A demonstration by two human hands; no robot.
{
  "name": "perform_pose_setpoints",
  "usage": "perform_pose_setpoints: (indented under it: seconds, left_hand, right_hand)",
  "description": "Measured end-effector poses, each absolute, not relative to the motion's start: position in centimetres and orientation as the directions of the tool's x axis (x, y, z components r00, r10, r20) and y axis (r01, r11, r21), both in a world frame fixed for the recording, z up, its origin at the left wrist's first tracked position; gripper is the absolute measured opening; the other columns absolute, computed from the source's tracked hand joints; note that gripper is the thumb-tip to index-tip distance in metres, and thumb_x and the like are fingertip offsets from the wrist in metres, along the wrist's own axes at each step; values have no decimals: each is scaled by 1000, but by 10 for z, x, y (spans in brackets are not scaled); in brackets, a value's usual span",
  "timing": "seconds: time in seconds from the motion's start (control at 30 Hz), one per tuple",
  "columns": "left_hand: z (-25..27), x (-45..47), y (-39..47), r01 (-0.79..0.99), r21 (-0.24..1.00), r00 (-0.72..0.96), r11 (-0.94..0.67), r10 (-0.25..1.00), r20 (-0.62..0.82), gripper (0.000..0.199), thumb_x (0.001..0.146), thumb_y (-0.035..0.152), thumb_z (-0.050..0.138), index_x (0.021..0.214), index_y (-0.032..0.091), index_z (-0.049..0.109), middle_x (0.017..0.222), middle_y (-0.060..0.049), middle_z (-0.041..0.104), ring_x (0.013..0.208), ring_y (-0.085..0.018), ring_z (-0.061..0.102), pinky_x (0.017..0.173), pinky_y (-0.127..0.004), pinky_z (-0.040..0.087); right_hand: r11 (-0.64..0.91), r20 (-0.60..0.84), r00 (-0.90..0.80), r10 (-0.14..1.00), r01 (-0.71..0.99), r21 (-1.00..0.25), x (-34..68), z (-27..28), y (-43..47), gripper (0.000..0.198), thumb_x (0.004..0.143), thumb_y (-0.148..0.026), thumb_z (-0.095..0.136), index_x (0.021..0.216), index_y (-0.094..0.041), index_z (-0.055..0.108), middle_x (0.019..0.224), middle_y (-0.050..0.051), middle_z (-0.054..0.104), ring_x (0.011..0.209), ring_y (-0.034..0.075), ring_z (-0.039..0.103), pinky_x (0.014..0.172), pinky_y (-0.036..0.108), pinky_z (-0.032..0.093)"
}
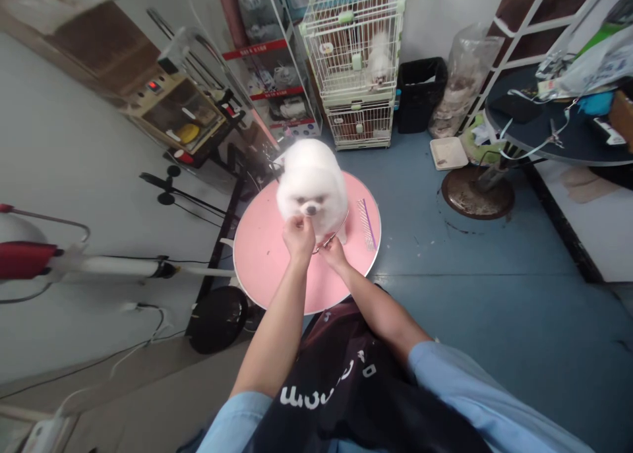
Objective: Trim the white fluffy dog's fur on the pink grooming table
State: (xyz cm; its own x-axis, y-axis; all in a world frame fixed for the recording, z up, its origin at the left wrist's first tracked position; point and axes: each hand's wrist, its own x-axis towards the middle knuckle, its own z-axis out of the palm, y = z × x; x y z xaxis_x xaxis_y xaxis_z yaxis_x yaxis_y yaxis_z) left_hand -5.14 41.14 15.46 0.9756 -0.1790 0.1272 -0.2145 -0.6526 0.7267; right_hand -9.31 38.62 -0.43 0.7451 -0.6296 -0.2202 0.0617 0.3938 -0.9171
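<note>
A fluffy white dog [311, 169] faces me on a round pink grooming table [262, 255]. My left hand [299, 241] is at its muzzle, fingers closed on the chin just under the black nose. In my right hand [335, 254] is a pair of curved scissors [340, 227], the handles at my fingers and the blades angled up and right along the dog's chest. A comb with a purple spine [367, 223] lies on the tabletop to the right of the dog. The exact grip of my left fingertips is too small to make out.
Wire cages [353, 57] stand behind, a white animal in the upper one. Beside them are a black bin [420, 93] and a clear bag [465, 70]. A cluttered dark round table [531, 133] is at right. A red-and-white lamp arm [113, 266] reaches in from the left.
</note>
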Motion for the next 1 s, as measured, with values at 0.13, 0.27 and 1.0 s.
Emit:
perform_pose_setpoints:
  seconds: [0.13, 0.27, 1.0]
  left_hand:
    - [156, -54, 410, -199, 735, 979, -648, -157, 127, 15, 79, 30, 58, 71, 18, 61, 72, -3, 67, 72, -19, 62, 70, -28, 46]
    - [155, -55, 407, -202, 742, 979, -639, -148, 138, 15, 79, 28, 56, 71, 18, 62, 73, -4, 68, 72, -18, 62, 69, -27, 46]
    - [123, -94, 345, 300, 951, 949, 77, 74, -306, 24, 78, 19, 57, 56, 18, 48, 53, 3, 49, 55, -9, 48, 56, -22, 39]
  right_hand:
    - [384, -230, 754, -615, 32, -923, -94, -8, 382, 35, 63, -26, 64, 88, -25, 40, 73, -6, 56, 73, 16, 61, 66, 29, 51]
    - [383, -238, 760, -605, 15, -924, -95, -8, 379, 34, 62, -25, 64, 87, -25, 41, 72, -6, 56, 72, 16, 61, 66, 29, 51]
    - [85, -471, 821, -323, -471, -878, -210, -7, 315, 26, 75, -41, 50, 57, -23, 46, 46, -1, 49, 44, 14, 48, 45, 27, 40]
